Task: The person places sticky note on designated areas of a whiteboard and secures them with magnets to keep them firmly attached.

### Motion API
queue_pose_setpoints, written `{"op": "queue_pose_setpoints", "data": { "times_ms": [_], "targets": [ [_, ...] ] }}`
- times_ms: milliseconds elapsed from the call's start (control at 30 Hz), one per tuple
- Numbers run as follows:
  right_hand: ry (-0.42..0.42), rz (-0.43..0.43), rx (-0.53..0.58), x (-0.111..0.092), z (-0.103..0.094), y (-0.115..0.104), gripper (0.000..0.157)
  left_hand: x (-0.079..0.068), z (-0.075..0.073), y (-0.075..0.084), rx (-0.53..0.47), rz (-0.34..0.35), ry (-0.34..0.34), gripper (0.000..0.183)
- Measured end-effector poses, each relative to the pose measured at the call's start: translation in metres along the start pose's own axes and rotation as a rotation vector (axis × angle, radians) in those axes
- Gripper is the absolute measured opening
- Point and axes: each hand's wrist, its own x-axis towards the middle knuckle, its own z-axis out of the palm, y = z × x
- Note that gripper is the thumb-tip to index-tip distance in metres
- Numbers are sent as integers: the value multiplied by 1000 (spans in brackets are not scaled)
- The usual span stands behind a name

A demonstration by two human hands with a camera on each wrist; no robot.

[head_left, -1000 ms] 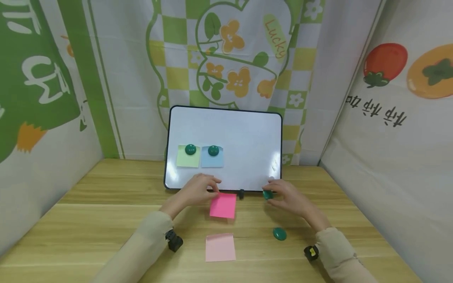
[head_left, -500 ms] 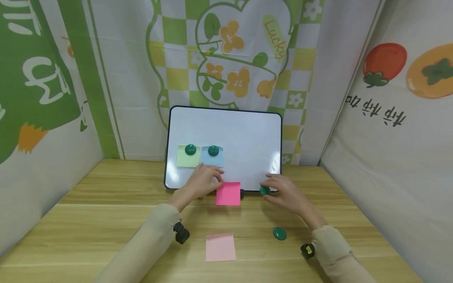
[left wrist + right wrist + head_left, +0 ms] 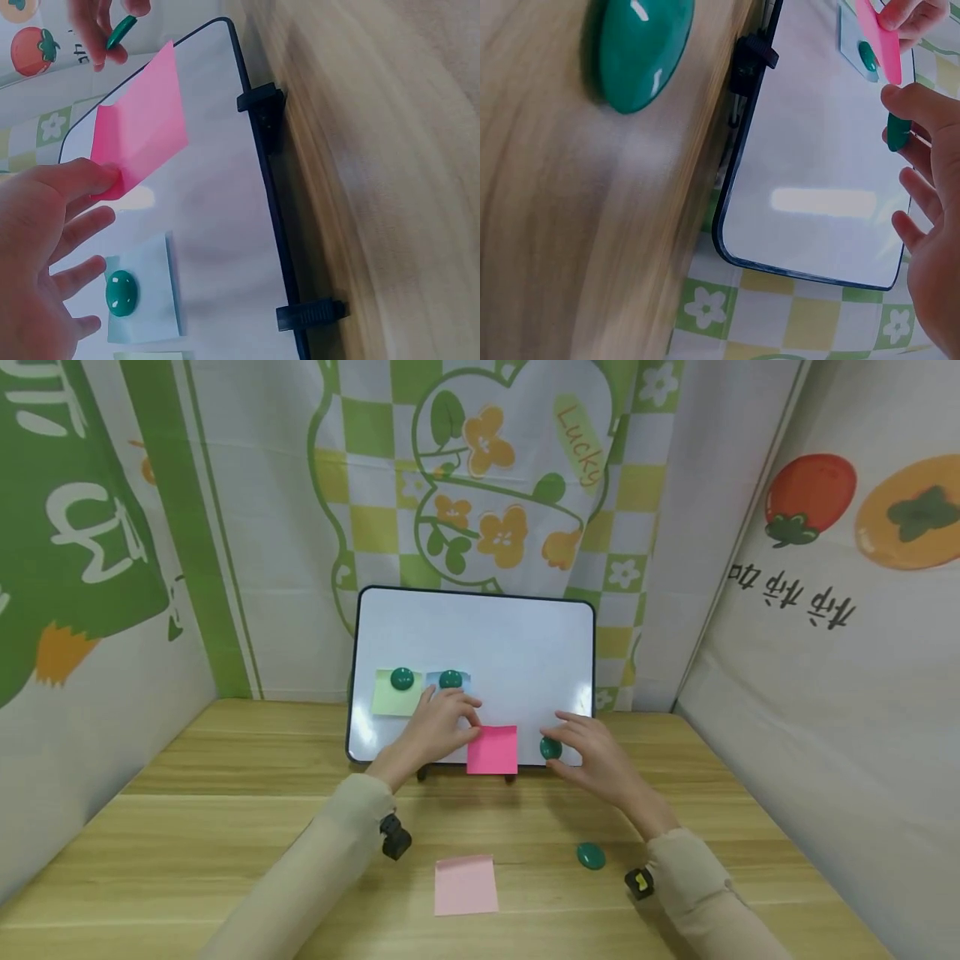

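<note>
Narrowly, left grip pinches bright-pink note; right grip, wider, holds green magnet

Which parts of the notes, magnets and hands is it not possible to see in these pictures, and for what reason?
- Blue note: head view, lower part hidden behind the left hand.
- Pale green note: left wrist view, mostly cut off by the bottom edge.
- Right hand: left wrist view, cut off by the top edge.
- Loose magnet and bright pink note: right wrist view, both cut off by the top edge.
</note>
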Motion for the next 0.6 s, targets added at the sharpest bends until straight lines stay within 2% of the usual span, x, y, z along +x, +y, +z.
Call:
{"op": "queue_pose_setpoints", "data": {
  "times_ms": [267,600],
  "targets": [
    [55,-10,2,13,0,-2,41,12,-8,2,26,-1,5,14],
    [39,24,-51,27,0,-5,44,26,-13,4,26,-13,28,13]
  ]
}}
